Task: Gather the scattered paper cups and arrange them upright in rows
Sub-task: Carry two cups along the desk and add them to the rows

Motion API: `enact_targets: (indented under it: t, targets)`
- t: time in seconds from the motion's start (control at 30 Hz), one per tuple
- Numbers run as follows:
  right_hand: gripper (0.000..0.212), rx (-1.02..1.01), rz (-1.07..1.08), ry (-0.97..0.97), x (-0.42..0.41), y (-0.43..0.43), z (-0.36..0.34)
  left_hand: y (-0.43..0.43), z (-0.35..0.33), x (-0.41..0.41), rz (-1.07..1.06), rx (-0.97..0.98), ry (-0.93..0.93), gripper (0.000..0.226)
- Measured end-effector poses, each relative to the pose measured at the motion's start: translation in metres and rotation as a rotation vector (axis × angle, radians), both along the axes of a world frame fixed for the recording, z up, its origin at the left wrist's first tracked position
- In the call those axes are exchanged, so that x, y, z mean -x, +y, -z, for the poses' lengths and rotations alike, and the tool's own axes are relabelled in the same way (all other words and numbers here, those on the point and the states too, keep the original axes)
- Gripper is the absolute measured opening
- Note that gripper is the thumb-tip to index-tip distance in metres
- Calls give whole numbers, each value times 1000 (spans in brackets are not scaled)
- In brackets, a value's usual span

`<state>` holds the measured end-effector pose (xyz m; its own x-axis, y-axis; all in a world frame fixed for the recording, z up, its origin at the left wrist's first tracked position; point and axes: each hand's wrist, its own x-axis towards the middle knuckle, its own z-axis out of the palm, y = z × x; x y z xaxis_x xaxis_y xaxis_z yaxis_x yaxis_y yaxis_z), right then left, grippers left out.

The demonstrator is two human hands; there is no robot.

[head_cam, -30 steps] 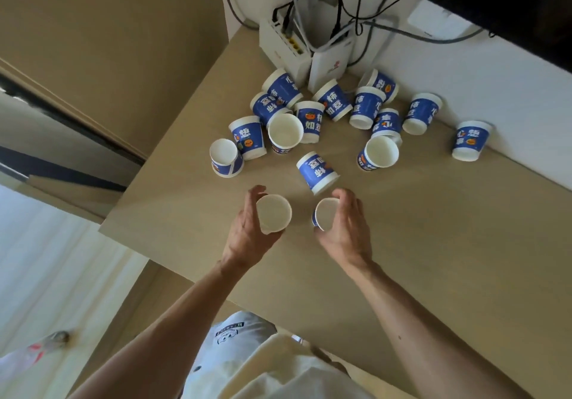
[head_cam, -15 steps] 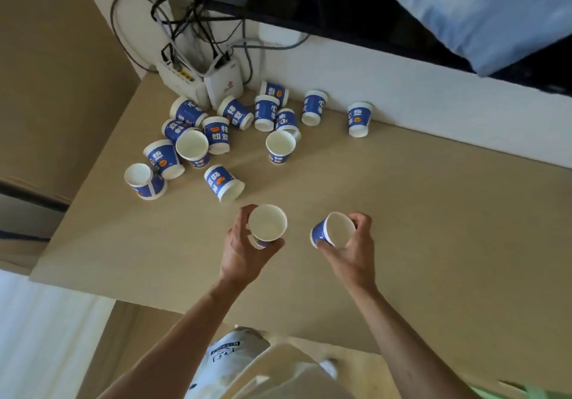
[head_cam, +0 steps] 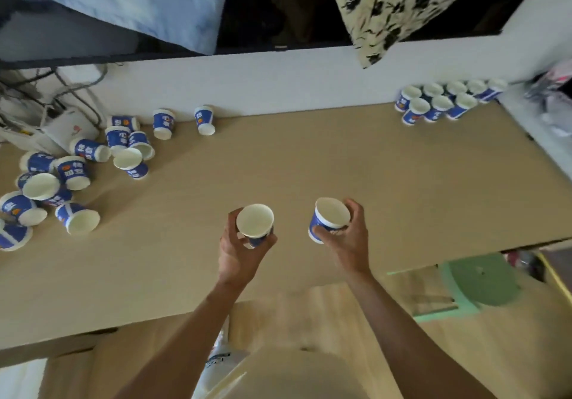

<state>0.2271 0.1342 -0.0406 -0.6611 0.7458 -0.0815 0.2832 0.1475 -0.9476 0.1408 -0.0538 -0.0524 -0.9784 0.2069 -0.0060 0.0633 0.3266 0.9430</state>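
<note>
My left hand (head_cam: pixel 238 251) holds a blue-and-white paper cup (head_cam: pixel 255 223) mouth up above the middle of the tan table (head_cam: pixel 340 166). A second paper cup (head_cam: pixel 329 222), tilted a little left, is gripped by my right hand (head_cam: pixel 349 240). Several scattered cups (head_cam: pixel 74 172) lie tipped or upside down at the table's left end. At the far right corner against the wall, several upright cups (head_cam: pixel 445 101) stand in two rows.
White network boxes with cables (head_cam: pixel 58 126) sit at the back left by the wall. A dark screen (head_cam: pixel 278 5) hangs above, draped with blue and floral cloths. A green stool (head_cam: pixel 476 284) stands below the table's right front edge.
I have lifted both cups off the table and carried them right. The view has swung right, so the scattered pile now lies far left and the upright rows have come into sight.
</note>
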Motion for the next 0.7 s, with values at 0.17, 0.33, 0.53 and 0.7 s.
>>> enact_targets:
  t: [0.17,0.33,0.53,0.7]
  targets:
    - [68,28,133,44,-60,64,-7,73,-12,-38,125,-19,-23,63]
    - [71,37,230,57,-88,116,-6,137,-21,-59,223,-49,-36,65]
    - [76,7,303,20,-91,195,4,237,-15,-57,317,-127,-70,64]
    - [78,25,356,-62,-97,262,11,315,-10,-54,371,-161,-108,65]
